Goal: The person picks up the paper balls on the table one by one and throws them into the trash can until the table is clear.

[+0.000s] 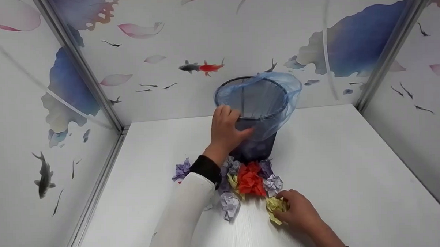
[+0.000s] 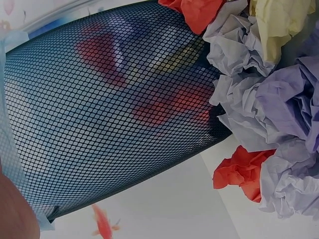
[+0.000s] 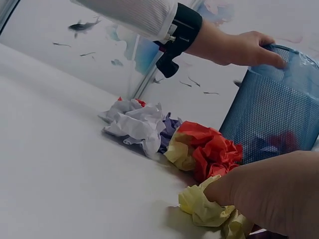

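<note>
A dark mesh wastebasket (image 1: 259, 147), lined with a thin blue plastic bag (image 1: 291, 99), stands tilted near the back wall. My left hand (image 1: 225, 132) grips its near left rim, fingers over the edge and thumb outside. Between the thumb and fingers of my right hand (image 1: 302, 214) is a crumpled yellow paper ball (image 1: 276, 208), low at the table. In the left wrist view, blurred red, yellow and purple shapes show through the wastebasket's mesh (image 2: 75, 134).
Several crumpled paper balls are heaped before the wastebasket, among them a red ball (image 1: 252, 181), a pale ball (image 1: 230, 205) and a purple ball (image 1: 181, 169). The white table (image 1: 353, 177) is enclosed by printed panels (image 1: 160, 100) at the back and sides.
</note>
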Available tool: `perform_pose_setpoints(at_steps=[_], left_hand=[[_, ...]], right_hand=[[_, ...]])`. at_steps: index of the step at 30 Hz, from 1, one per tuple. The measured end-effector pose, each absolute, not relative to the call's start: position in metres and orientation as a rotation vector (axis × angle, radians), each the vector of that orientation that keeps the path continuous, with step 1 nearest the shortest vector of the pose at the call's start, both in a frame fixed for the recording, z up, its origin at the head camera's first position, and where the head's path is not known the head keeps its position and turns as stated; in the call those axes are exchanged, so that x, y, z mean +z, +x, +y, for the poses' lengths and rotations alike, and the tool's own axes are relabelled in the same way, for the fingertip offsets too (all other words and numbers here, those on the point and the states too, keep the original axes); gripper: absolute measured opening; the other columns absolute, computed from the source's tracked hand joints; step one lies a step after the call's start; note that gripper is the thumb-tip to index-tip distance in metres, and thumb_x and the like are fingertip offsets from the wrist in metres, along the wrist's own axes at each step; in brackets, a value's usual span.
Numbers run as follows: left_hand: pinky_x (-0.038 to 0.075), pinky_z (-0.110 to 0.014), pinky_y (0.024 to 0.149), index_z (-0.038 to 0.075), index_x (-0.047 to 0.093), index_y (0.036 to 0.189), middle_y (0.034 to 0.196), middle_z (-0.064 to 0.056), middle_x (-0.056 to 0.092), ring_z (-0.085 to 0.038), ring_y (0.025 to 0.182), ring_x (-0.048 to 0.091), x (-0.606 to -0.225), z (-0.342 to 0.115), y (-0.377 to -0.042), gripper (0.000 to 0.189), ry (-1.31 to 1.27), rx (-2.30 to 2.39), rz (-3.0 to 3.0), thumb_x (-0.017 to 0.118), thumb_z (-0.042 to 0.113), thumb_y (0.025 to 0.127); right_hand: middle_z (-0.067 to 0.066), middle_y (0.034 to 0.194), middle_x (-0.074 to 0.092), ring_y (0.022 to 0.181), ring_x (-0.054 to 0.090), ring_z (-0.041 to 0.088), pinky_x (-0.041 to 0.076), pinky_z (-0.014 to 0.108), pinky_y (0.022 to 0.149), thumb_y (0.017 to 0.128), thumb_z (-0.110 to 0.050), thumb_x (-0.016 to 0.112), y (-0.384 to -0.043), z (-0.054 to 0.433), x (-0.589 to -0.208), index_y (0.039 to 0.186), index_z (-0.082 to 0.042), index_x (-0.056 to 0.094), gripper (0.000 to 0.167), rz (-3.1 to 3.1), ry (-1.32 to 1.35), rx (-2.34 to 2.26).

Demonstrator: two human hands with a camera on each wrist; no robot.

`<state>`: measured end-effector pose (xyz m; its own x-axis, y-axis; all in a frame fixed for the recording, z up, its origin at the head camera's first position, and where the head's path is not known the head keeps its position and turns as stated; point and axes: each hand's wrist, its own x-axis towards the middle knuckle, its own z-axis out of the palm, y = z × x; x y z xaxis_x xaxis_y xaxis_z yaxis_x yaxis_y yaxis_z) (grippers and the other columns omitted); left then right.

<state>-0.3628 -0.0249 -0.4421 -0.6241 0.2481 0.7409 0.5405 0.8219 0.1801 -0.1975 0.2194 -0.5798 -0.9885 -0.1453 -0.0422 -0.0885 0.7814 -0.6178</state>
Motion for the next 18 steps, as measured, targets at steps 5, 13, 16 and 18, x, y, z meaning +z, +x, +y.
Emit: perform_pose_setpoints(at_steps=[5,13,16,18], left_hand=[[0.034,-0.039,0.087,0.013,0.054,0.088,0.089,-0.005,0.040,-0.023,0.097,0.042,-0.442,-0.024,-0.363,0.057,-0.564,-0.512,-2.257,0.081,0.062,0.076],[0.034,-0.038,0.087,0.013,0.055,0.089,0.090,-0.005,0.041,-0.023,0.099,0.043,-0.441,-0.024,-0.362,0.057,-0.561,-0.528,-2.258,0.081,0.062,0.077],[0.034,-0.038,0.088,0.013,0.055,0.089,0.090,-0.005,0.042,-0.023,0.100,0.044,-0.441,-0.024,-0.361,0.057,-0.560,-0.527,-2.263,0.080,0.062,0.077],[0.035,-0.039,0.088,0.013,0.055,0.089,0.090,-0.005,0.042,-0.024,0.100,0.044,-0.441,-0.024,-0.361,0.057,-0.565,-0.529,-2.260,0.080,0.063,0.077]], right_hand=[[-0.001,0.095,0.067,0.083,0.056,0.014,0.048,0.034,0.075,0.073,-0.022,0.088,-0.199,0.223,-0.587,0.105,-0.018,0.073,0.035,2.863,-0.142,-1.086],[0.000,0.093,0.068,0.085,0.058,0.015,0.050,0.028,0.072,0.074,-0.014,0.083,-0.200,0.230,-0.594,0.109,-0.018,0.073,0.036,2.709,0.025,-1.345],[0.001,0.091,0.067,0.084,0.057,0.016,0.049,0.027,0.070,0.075,-0.013,0.081,-0.200,0.233,-0.596,0.109,-0.019,0.072,0.035,2.677,0.033,-1.384],[0.002,0.090,0.066,0.083,0.057,0.016,0.049,0.026,0.069,0.076,-0.012,0.081,-0.201,0.235,-0.597,0.108,-0.019,0.072,0.034,2.671,0.021,-1.405]])
